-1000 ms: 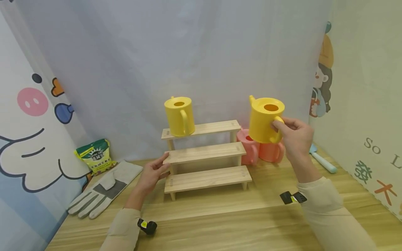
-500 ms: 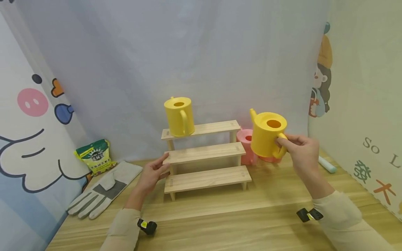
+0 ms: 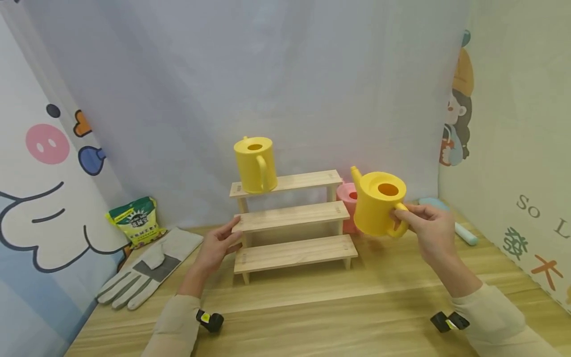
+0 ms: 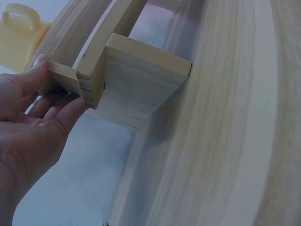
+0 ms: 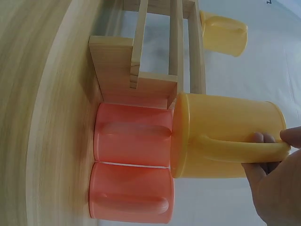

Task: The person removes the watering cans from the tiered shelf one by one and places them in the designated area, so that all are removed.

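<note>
My right hand [image 3: 430,232] grips the handle of a yellow watering can [image 3: 373,212], holding it up off the table to the right of a three-step wooden stand [image 3: 292,217]. Its spout points away to the upper left. At the stand's left end, my left hand [image 3: 216,248] pinches the middle step, thumb on top and fingers underneath in the left wrist view. A second yellow watering can [image 3: 255,171] stands on the top step's left end. Behind the held can, two pink watering cans [image 5: 134,136] sit side by side, mostly hidden in the head view.
Left of the stand lie a grey-and-white work glove [image 3: 149,267] and a green-yellow packet [image 3: 137,223]. A tool with a pale handle [image 3: 465,234] lies at the right, partly behind my right hand. A curtain [image 3: 285,89] hangs behind the wooden table [image 3: 308,317].
My right hand has lowered the yellow watering can and shifted slightly right, covering more of the pink cans. My left hand stays on the stand.
</note>
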Demonstrator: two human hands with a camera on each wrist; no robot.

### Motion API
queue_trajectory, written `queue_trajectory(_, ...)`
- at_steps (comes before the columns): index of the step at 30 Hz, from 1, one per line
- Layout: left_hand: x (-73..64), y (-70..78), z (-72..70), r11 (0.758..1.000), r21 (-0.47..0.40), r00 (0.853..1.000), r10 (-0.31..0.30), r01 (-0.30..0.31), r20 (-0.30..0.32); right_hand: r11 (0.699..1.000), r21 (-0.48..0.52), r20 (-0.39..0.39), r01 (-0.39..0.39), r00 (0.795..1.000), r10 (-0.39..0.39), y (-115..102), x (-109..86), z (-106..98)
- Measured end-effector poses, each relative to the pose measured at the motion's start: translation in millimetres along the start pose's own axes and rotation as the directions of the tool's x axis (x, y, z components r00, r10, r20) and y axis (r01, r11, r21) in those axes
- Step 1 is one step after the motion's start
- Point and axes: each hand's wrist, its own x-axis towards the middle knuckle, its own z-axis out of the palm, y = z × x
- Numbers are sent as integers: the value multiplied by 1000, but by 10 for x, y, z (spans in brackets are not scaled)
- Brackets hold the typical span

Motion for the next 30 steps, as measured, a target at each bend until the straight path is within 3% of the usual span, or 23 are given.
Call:
queue_trajectory(11, -4, 24, 20, 1000, 3, 1000, 1, -1, -11, 998, 8, 72, -65, 995, 64, -48, -158, -68)
queue_trajectory(30, -5, 17, 13, 1000, -1, 1000, -5, 5, -8, 982, -129, 38, -139, 989, 145, 123, -252, -94)
